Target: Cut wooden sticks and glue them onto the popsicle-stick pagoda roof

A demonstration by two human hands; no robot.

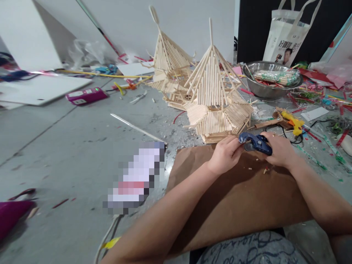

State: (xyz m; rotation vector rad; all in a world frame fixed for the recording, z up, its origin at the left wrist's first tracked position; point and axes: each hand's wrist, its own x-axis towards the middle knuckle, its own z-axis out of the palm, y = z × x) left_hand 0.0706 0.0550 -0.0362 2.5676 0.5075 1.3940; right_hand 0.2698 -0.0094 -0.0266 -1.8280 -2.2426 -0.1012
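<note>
My right hand [277, 150] is wrapped round a dark blue cutter tool [254, 142] held over a brown cardboard sheet [236, 205]. My left hand [226, 154] is closed in a pinch at the tool's jaw; what it pinches is too small to make out. Just beyond both hands stands a pagoda model of wooden sticks [216, 99], and a second, similar stick model [169, 68] stands behind it to the left.
A steel bowl [271, 90] holding stick bundles sits at the back right, a white tote bag [290, 33] behind it. A yellow glue gun [294, 123], coloured scraps and cables litter the right. A magenta box [85, 96] and white boards [38, 90] lie left on the grey floor.
</note>
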